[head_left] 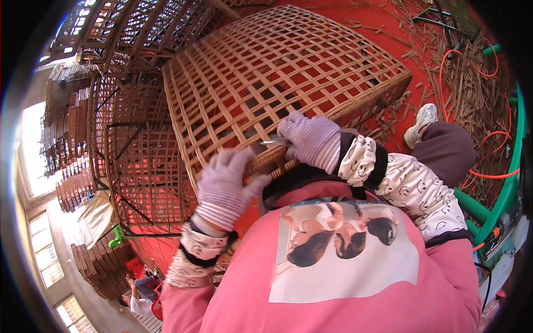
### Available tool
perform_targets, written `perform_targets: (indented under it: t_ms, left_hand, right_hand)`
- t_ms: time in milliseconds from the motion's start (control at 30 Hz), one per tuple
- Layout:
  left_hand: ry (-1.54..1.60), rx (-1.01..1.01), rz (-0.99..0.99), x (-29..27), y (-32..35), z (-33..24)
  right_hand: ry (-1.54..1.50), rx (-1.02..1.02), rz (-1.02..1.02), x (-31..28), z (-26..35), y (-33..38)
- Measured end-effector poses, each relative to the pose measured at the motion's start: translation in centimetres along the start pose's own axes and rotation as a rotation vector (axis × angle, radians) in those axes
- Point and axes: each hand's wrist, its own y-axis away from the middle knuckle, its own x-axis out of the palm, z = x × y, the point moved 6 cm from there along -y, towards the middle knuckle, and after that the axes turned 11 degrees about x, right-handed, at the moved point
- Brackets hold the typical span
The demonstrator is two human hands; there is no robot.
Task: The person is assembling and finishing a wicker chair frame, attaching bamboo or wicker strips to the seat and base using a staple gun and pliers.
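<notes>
A brown lattice panel [266, 66], woven from paired strips over a frame, stretches out before me. My right hand [313, 139], in a striped lilac glove, is closed at the panel's near edge. From its fingers a silver pointed metal tool [274, 142] sticks out to the left; its handle is hidden in the grip, so its exact kind does not show. My left hand [227, 186], gloved alike and slightly blurred, lies at the near left corner of the weave with fingers and thumb apart. Its fingertips touch or hover by the edge strips; I cannot tell which.
More woven frames [144, 166] stand stacked on the left. Cut brown strips [472, 105] litter the red floor [383, 28] at right, crossed by an orange hose [441, 72]. Green tubing [508, 183] curves along the right. Another person [139, 302] sits far off at lower left.
</notes>
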Motion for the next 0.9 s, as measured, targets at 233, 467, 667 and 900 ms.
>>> perform_targets:
  t_ms: [233,467,667,900]
  left_hand:
    - [0.225,-0.270,-0.378,3.5,3.8,3.5]
    - [0.285,-0.171,-0.517,5.9,5.9,4.9]
    - [0.224,-0.131,-0.398,4.8,12.8,11.8]
    - [0.368,-0.221,-0.533,1.0,7.6,9.5]
  right_hand:
    - [0.204,0.156,-0.081,-6.6,-6.1,-3.0]
    - [0.566,0.223,0.162,-7.6,-1.9,-5.0]
    - [0.369,0.114,0.316,-0.6,3.3,-0.6]
    - [0.302,0.172,-0.029,-9.9,-1.7,0.5]
